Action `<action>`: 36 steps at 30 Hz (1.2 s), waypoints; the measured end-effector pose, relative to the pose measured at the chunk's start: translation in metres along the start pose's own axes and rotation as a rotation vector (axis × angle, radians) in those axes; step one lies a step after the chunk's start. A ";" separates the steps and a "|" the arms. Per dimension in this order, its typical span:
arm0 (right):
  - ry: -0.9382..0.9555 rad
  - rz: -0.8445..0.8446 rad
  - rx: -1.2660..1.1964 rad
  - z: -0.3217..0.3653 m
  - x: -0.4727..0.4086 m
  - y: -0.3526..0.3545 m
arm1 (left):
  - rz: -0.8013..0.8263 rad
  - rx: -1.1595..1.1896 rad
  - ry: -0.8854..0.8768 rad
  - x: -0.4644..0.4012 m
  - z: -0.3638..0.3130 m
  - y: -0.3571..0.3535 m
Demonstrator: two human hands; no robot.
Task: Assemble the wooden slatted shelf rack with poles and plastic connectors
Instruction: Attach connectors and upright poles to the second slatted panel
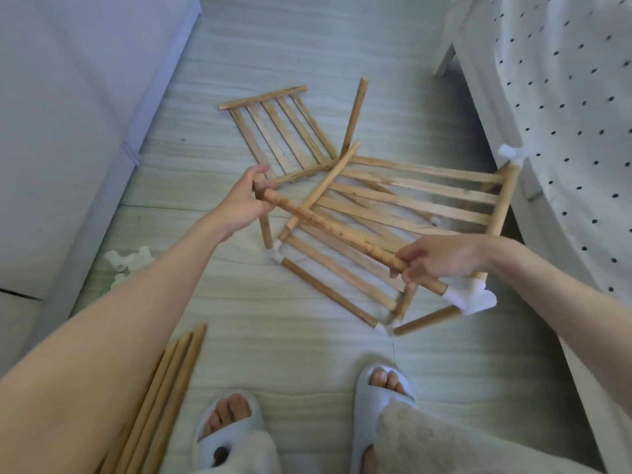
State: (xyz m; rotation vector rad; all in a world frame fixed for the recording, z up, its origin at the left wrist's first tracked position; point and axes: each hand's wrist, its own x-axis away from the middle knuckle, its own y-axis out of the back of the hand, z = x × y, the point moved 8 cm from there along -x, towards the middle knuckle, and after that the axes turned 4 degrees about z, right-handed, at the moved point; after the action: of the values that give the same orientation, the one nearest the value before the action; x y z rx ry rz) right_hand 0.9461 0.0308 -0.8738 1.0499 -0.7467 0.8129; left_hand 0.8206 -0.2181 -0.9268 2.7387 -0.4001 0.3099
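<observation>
A half-built wooden rack [427, 200] lies on the floor, its slatted shelves joined to poles by white plastic connectors. My left hand [244, 198] grips the upper left corner of the raised shelf, at the end of its front rail [328, 225]. My right hand [441, 258] is shut around the same rail near its right end, just above a white connector [473, 299]. Another white connector [275, 253] joins a short pole below my left hand. A loose slatted shelf [278, 130] lies flat further back, with a single pole [354, 114] leaning beside it.
Several spare poles [164, 398] lie at the lower left by my arm. Loose white connectors [128, 260] sit on the floor at the left. A white cabinet [68, 114] stands on the left, a bed with dotted cover [564, 97] on the right. My slippered feet [383, 388] are below.
</observation>
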 end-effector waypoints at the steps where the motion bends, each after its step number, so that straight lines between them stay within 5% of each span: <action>1: -0.011 -0.046 0.015 -0.007 0.002 0.005 | 0.002 0.009 -0.036 0.003 -0.004 -0.006; 7: -0.020 -0.342 0.103 -0.030 0.010 -0.003 | -0.145 0.035 -0.118 0.059 0.002 -0.018; 14: 0.080 -0.548 0.171 -0.030 0.031 -0.029 | -0.108 -0.094 -0.074 0.136 0.013 -0.024; 18: 0.224 -0.697 0.121 -0.029 0.055 -0.032 | -0.028 -0.483 -0.035 0.154 0.006 -0.029; 21: 0.342 -1.091 0.075 -0.039 0.096 -0.017 | -0.076 -0.958 -0.216 0.159 -0.030 -0.047; 24: 0.256 -1.394 -0.130 -0.080 0.121 -0.009 | 0.014 -1.160 -0.413 0.154 -0.059 -0.095; 26: 0.135 -1.347 -0.489 -0.120 0.109 -0.009 | 0.103 -1.202 -0.445 0.148 -0.063 -0.124; 30: 0.214 -0.799 -1.378 -0.155 0.051 -0.027 | 0.185 -1.057 -0.437 0.139 -0.061 -0.139; 33: 0.319 -0.576 -1.554 -0.147 0.030 -0.020 | 0.219 -1.033 -0.513 0.137 -0.059 -0.140; 36: 0.331 -0.558 -1.558 -0.142 0.018 -0.011 | 0.185 -0.972 -0.596 0.135 -0.069 -0.142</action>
State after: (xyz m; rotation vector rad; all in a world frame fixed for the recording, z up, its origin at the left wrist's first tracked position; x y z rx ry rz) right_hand 0.9845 0.1645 -0.9088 -0.3118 -0.5197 -0.1986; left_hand 0.9799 -0.0960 -0.8726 1.7753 -0.7197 -0.5467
